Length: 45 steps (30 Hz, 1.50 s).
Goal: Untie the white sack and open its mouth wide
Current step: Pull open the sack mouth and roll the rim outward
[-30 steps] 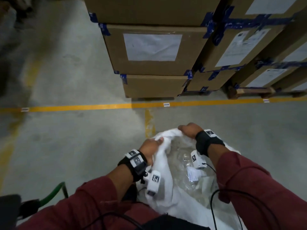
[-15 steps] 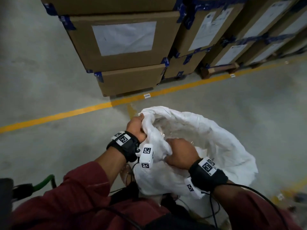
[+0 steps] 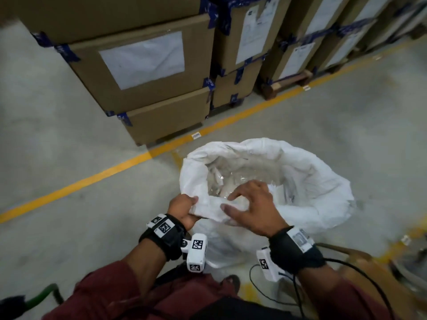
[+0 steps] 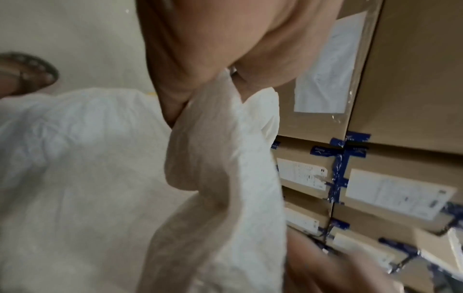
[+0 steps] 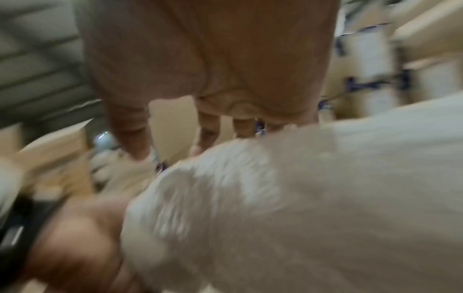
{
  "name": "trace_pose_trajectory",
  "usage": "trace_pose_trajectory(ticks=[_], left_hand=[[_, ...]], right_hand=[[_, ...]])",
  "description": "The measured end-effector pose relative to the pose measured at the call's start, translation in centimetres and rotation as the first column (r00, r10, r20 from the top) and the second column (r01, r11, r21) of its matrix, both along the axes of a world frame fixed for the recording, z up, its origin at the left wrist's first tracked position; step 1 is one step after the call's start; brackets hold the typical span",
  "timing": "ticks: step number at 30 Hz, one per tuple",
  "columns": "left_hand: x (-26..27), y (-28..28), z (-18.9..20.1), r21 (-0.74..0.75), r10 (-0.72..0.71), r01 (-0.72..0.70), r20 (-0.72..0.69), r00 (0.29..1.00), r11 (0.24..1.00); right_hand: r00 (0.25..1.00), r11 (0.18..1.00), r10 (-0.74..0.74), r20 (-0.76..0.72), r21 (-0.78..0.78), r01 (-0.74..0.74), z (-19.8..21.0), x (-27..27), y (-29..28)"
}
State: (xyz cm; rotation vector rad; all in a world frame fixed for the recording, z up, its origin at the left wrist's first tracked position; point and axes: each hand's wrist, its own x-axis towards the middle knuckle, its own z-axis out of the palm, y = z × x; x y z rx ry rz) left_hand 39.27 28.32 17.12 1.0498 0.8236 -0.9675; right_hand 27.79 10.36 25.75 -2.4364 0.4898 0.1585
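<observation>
**Sack mouth open, both hands at its near rim**

Left hand pinches a fold of the white sack rim at about 8 o'clock of its mouth. Right hand, fingers spread, rests on the same fold just beside it. One sack stands on the floor, clear plastic inside. Left wrist view alone shows a sandalled foot. At 12 o'clock, cardboard boxes stand stacked beyond one yellow line.
</observation>
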Motion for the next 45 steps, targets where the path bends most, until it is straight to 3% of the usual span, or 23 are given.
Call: trace_pose_trajectory(ticks=[1, 3, 4, 5, 6, 7, 8, 10, 11, 13, 15, 16, 18, 21, 24, 26, 29, 32, 35, 38, 41, 43, 45], left_hand=[[-0.7, 0.2, -0.7, 0.013, 0.013, -0.013, 0.003, 1.0, 1.0], [-1.9, 0.4, -0.6, 0.011, 0.037, -0.037, 0.003, 0.999, 0.999], [-2.3, 0.5, -0.9, 0.022, 0.041, -0.042, 0.008, 0.999, 0.999], [-2.8, 0.7, -1.1, 0.03, 0.039, -0.04, 0.02, 0.999, 0.999], [-3.1, 0.9, -1.3, 0.05, 0.037, -0.039, 0.046, 0.998, 0.998], [-3.4, 1.1, -1.5, 0.062, 0.032, -0.037, 0.077, 0.997, 0.997], [-3.5, 1.4, -1.8, 0.08, 0.018, -0.026, 0.107, 0.994, 0.996], [-4.1, 1.6, -2.4, 0.067, 0.007, -0.018, 0.156, 0.988, 0.998], [-4.5, 1.8, -2.7, 0.042, 0.016, -0.024, 0.169, 0.985, 0.999], [-5.7, 1.8, -2.3, -0.01, 0.038, -0.037, 0.17, 0.985, 0.999], [-7.0, 1.8, -0.5, -0.07, 0.062, -0.05, 0.184, 0.981, 0.996], [-7.6, 2.0, -0.3, -0.099, 0.085, -0.068, 0.176, 0.981, 0.993], [-8.2, 2.3, -0.1, -0.048, 0.133, -0.127, 0.174, 0.976, 0.991], [-9.4, 2.9, -1.4, -0.004, 0.24, -0.242, 0.131, 0.962, 0.97], [-11.6, 2.0, -1.6, 0.069, 0.122, -0.121, -0.013, 0.992, 0.99], [-13.8, 0.8, -0.3, -0.028, 0.017, -0.02, -0.086, 0.996, 0.999], [-15.3, -0.6, 1.0, -0.168, 0.075, -0.088, -0.079, 0.994, 0.982], [-14.4, -0.7, -0.4, -0.123, 0.321, -0.315, 0.034, 0.947, 0.941], [-13.8, -0.5, 0.3, -0.232, 0.373, -0.361, 0.006, 0.928, 0.903], [-13.7, 0.4, -0.2, -0.319, 0.274, -0.256, 0.011, 0.962, 0.913], [-14.3, 0.3, -1.3, -0.333, 0.167, -0.154, 0.01, 0.986, 0.93], [-14.5, 0.3, -1.7, -0.206, 0.042, -0.034, 0.037, 0.998, 0.978], [-14.2, 0.6, -1.8, 0.154, -0.133, 0.119, 0.083, 0.988, 0.981]], right_hand=[[0.983, 0.984, -0.178, 0.051, 0.012, 0.177, 0.2, -1.8, -1.4], [0.86, 0.868, -0.496, 0.116, 0.055, 0.493, 0.8, -5.5, -3.7], [0.76, 0.75, -0.648, 0.054, 0.221, 0.623, 1.1, -7.2, -4.6], [0.652, 0.556, -0.753, -0.09, 0.444, 0.703, 1.2, -8.8, -5.4], [0.587, 0.339, -0.754, -0.294, 0.591, 0.732, 1.1, -10.4, -6.0], [0.561, 0.171, -0.682, -0.47, 0.643, 0.747, 1.0, -11.8, -6.1], [0.576, 0.109, -0.562, -0.594, 0.638, 0.763, 0.7, -13.1, -5.7], [0.625, 0.051, -0.347, -0.699, 0.651, 0.757, -0.6, -14.5, -3.7], [0.632, -0.021, -0.32, -0.706, 0.672, 0.74, -1.5, -14.6, -2.4], [0.616, -0.182, -0.459, -0.64, 0.746, 0.64, -3.3, -13.9, -0.7], [0.524, -0.338, -0.642, -0.56, 0.82, 0.463, -3.9, -12.6, -0.3], [0.478, -0.42, -0.676, -0.561, 0.826, 0.376, -3.8, -11.9, -0.3], [0.506, -0.513, -0.647, -0.571, 0.816, 0.265, -3.9, -11.3, -0.2], [0.605, -0.565, -0.552, -0.574, 0.791, 0.235, -4.7, -12.6, 0.9], [0.694, -0.585, -0.432, -0.576, 0.765, 0.271, -5.4, -14.2, 2.1], [0.724, -0.551, -0.388, -0.57, 0.773, 0.313, -5.4, -14.6, 2.4], [0.735, -0.506, -0.368, -0.57, 0.786, 0.356, -4.9, -15.4, 2.1], [0.62, -0.45, -0.52, -0.588, 0.805, 0.387, -4.3, -17.1, 0.1], [0.441, -0.404, -0.697, -0.565, 0.818, 0.41, -3.7, -18.5, -3.4], [0.483, -0.223, -0.736, -0.474, 0.843, 0.489, -2.3, -17.1, -5.4], [0.461, -0.168, -0.736, -0.495, 0.794, 0.584, -2.7, -14.0, -6.1], [0.378, -0.193, -0.775, -0.506, 0.76, 0.621, -3.8, -12.5, -6.0], [0.302, -0.229, -0.801, -0.516, 0.732, 0.642, -4.2, -11.8, -5.8]])
